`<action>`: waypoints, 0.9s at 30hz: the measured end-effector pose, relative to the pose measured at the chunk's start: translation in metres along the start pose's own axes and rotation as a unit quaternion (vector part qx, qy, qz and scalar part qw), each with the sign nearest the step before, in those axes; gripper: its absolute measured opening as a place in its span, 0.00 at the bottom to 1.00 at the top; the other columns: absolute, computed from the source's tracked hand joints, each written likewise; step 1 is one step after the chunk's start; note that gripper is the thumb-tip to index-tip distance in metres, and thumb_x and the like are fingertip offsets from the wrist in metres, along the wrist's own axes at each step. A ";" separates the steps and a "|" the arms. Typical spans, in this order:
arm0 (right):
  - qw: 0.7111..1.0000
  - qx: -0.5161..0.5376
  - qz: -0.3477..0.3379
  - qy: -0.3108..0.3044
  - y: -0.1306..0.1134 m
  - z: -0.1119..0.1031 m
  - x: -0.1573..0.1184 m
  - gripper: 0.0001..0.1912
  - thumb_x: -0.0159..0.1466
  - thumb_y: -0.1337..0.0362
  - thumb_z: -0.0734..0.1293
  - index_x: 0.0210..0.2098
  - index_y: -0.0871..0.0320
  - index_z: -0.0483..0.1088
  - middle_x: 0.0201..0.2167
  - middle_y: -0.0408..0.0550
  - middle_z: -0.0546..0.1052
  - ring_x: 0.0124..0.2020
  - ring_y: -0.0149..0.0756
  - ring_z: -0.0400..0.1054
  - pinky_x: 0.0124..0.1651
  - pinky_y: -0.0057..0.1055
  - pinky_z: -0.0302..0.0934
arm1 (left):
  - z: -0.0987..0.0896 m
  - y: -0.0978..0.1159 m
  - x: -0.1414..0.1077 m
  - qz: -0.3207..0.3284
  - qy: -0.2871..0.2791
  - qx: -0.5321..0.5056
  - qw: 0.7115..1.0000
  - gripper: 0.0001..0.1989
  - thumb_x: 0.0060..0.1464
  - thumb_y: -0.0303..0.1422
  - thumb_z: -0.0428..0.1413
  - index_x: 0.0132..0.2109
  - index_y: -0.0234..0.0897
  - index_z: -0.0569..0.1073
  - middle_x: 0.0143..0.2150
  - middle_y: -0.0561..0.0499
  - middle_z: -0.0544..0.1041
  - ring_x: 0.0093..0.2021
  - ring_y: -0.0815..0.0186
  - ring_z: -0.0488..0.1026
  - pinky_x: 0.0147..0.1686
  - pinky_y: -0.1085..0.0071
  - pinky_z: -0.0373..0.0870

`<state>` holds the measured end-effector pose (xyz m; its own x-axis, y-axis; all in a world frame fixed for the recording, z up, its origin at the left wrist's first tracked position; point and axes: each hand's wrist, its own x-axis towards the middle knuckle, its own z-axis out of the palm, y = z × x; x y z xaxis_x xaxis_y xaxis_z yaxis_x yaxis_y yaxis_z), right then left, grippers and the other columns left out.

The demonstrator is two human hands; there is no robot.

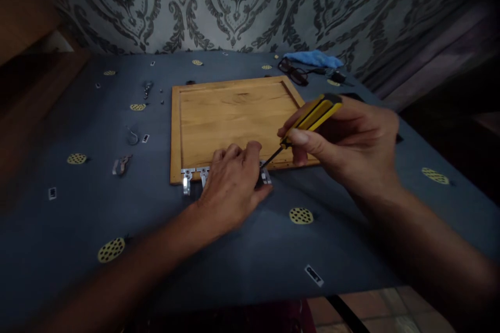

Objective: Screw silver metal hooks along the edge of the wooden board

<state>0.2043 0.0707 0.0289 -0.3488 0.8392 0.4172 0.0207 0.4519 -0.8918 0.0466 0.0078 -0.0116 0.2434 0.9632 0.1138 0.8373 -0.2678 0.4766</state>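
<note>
A framed wooden panel [234, 119] lies flat on the patterned blue-grey tablecloth [156, 270]. Metal hinges [187, 179] sit in a row along its near edge, and my left hand [234, 182] covers part of that row. The fingers of my left hand are bent over the edge, pressing a hinge [265, 175] against the panel. My right hand [347, 140] is closed round the yellow and black handle of a screwdriver [316, 113]. Its tip meets the hinge beside my left thumb and index finger; the screw under it is too small to tell.
Left of the panel lie a loose hinge [122, 165], a curved metal piece [133, 136] and small screws [147, 89]. Glasses [292, 71] and a blue cloth [314, 59] are at the back right. A wooden object [27, 5] stands at the far left.
</note>
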 end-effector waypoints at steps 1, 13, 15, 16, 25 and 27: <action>1.000 0.003 -0.014 0.019 0.001 0.001 0.000 0.08 0.56 0.58 0.79 0.29 0.51 0.79 0.24 0.40 0.75 0.16 0.26 0.66 0.17 0.27 0.63 | 0.000 0.000 0.000 -0.002 -0.003 0.000 1.000 0.21 0.57 0.35 0.62 0.53 0.38 0.62 0.49 0.46 0.78 0.52 0.52 0.70 0.53 0.53 0.66; 0.999 -0.014 -0.011 0.031 0.005 0.002 0.000 0.09 0.57 0.55 0.78 0.29 0.51 0.78 0.26 0.42 0.75 0.17 0.29 0.65 0.18 0.32 0.63 | -0.002 0.001 0.001 -0.004 -0.015 0.010 1.000 0.21 0.57 0.35 0.62 0.53 0.36 0.63 0.49 0.45 0.78 0.52 0.51 0.70 0.52 0.54 0.66; 0.999 -0.019 -0.005 0.026 0.005 0.002 0.000 0.10 0.57 0.54 0.78 0.29 0.51 0.77 0.25 0.42 0.74 0.17 0.29 0.65 0.18 0.32 0.63 | -0.002 0.001 0.001 -0.003 -0.015 0.009 1.000 0.21 0.57 0.35 0.62 0.53 0.36 0.63 0.49 0.45 0.78 0.52 0.51 0.70 0.52 0.53 0.66; 1.000 -0.020 -0.002 0.023 0.005 0.003 0.000 0.11 0.57 0.54 0.78 0.28 0.51 0.76 0.25 0.42 0.74 0.17 0.29 0.65 0.18 0.33 0.63 | -0.002 0.001 0.001 -0.002 -0.015 0.009 1.000 0.21 0.58 0.34 0.62 0.53 0.36 0.63 0.49 0.45 0.78 0.52 0.51 0.70 0.52 0.53 0.66; 1.000 -0.009 0.003 0.001 0.009 0.003 0.000 0.10 0.54 0.60 0.80 0.27 0.51 0.76 0.24 0.41 0.73 0.18 0.29 0.65 0.18 0.31 0.65 | 0.000 0.000 0.000 -0.002 -0.006 0.010 1.000 0.21 0.57 0.35 0.62 0.53 0.36 0.63 0.49 0.45 0.78 0.52 0.51 0.71 0.52 0.53 0.66; 1.000 -0.006 -0.003 -0.002 0.009 0.002 0.001 0.11 0.52 0.61 0.81 0.27 0.52 0.76 0.25 0.41 0.73 0.19 0.29 0.66 0.18 0.30 0.65 | 0.001 0.000 0.000 -0.001 -0.006 0.014 1.000 0.21 0.57 0.34 0.63 0.53 0.36 0.63 0.49 0.45 0.78 0.52 0.51 0.71 0.52 0.53 0.66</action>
<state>0.2018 0.0751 0.0207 -0.3518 0.8358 0.4216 0.0295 0.4600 -0.8874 0.0472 0.0080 -0.0120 0.2478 0.9634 0.1018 0.8509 -0.2667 0.4527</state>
